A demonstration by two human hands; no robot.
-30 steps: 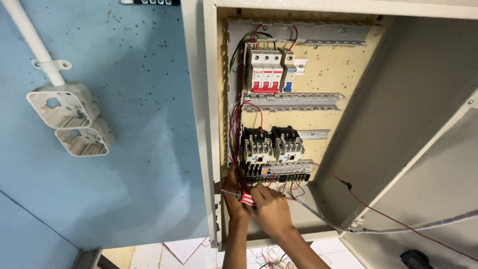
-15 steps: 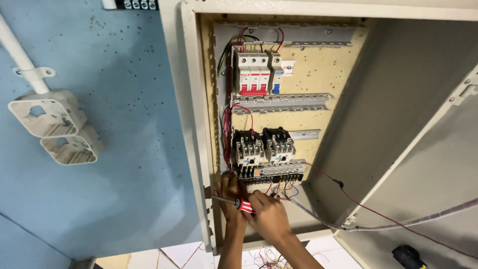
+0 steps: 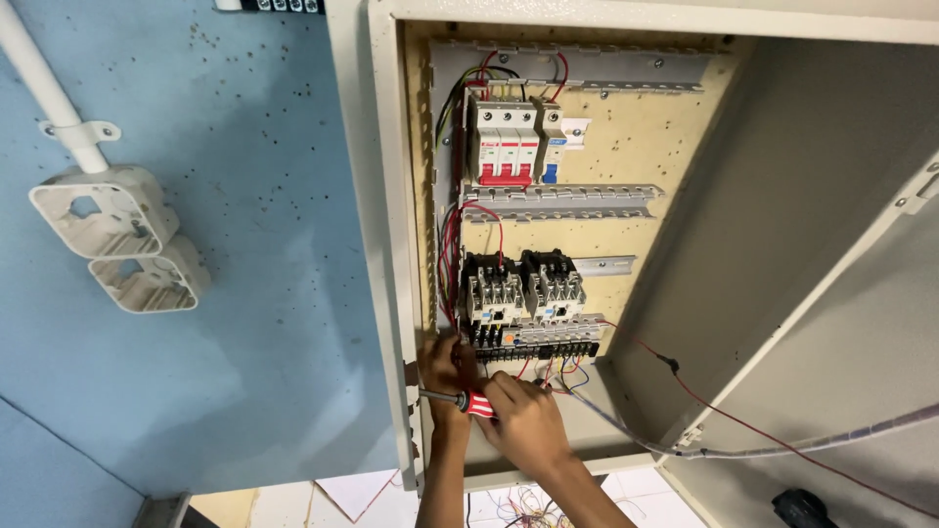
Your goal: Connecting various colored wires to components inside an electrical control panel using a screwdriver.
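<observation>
2 hands, right hand (image 3: 528, 422) gripping screwdriver (image 3: 462, 400)

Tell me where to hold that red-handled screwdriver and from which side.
By its red handle, from the right: the screwdriver lies roughly level, shaft pointing left, and the right hand already wraps the handle while the left hand sits near the tip.

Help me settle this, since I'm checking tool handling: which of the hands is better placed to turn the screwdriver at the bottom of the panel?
Right, probably. The right hand already grips the red-handled screwdriver, while the left hand rests near its tip below the terminal strip, seemingly steadying.
</observation>
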